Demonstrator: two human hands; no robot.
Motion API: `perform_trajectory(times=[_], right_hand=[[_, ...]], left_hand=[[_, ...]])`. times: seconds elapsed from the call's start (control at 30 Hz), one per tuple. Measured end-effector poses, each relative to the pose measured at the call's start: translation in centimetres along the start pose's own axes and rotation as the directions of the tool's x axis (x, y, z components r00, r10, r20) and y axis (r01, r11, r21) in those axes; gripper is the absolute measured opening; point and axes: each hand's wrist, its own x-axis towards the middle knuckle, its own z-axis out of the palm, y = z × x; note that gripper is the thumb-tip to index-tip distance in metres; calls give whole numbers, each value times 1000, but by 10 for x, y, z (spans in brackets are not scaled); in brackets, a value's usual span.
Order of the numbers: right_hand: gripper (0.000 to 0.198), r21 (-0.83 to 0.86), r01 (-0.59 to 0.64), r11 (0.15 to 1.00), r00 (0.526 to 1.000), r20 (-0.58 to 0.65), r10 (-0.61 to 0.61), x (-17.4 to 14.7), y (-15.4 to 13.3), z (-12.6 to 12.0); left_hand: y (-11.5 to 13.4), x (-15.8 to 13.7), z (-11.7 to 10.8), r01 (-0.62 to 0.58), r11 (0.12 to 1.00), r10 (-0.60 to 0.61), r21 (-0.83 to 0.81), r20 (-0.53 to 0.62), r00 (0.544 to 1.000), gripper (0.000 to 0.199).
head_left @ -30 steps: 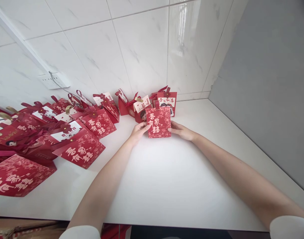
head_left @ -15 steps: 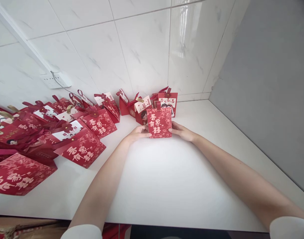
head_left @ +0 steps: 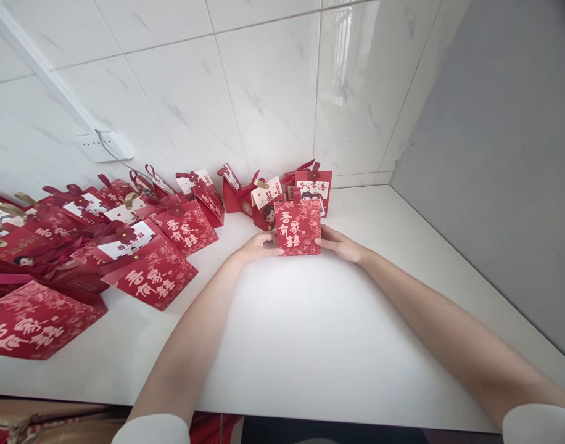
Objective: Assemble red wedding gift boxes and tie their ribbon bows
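A small red gift bag (head_left: 298, 227) with pale printed characters stands upright on the white counter (head_left: 310, 333). My left hand (head_left: 256, 246) touches its lower left edge and my right hand (head_left: 338, 244) holds its lower right side, so both hands grip it between them. Directly behind it stand two more red gift bags, one with a cartoon figure (head_left: 264, 205) and one with a white label (head_left: 314, 187).
Several red gift bags (head_left: 149, 274) lie in a loose row along the left, reaching the tiled wall (head_left: 245, 92). A wall socket (head_left: 104, 147) sits above them. A grey panel (head_left: 504, 154) closes off the right side. The counter's front edge runs along the bottom.
The bag between my hands has slid slightly away from me toward the bags by the wall. My left hand has dropped to the bag's lower left corner.
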Motion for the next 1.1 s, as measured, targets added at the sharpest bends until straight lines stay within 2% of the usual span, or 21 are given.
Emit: perform_trajectory(times=[0.1, 0.17, 0.37, 0.53, 0.83, 0.97, 1.1], right_hand=[[62, -5, 5, 1000, 1000, -6, -5, 0, 1, 0], [64, -9, 5, 1000, 1000, -7, -5, 0, 2, 0], [60, -23, 11, 1000, 1000, -5, -11, 1, 4, -1], [63, -21, 15, 1000, 1000, 0, -15, 0, 4, -1], [65, -27, 16, 1000, 1000, 0, -16, 1, 4, 0], [64, -40, 12, 999, 1000, -7, -12, 1, 1, 1], [66, -44, 12, 999, 1000, -9, -13, 1, 1, 1]], left_hand=[[-1, 0, -3, -73, 975, 63, 208, 52, 997, 49], [-2, -1, -5, -68, 969, 57, 239, 54, 997, 44], [2, -4, -2, 8, 990, -10, 137, 13, 1000, 58], [4, -5, 1, 36, 994, -33, 100, -35, 999, 47], [0, -2, 1, -34, 992, 39, 119, -43, 998, 49], [2, -2, 7, -70, 997, 68, -11, -138, 988, 62], [5, -3, 8, 9, 987, -34, -163, -149, 988, 49]])
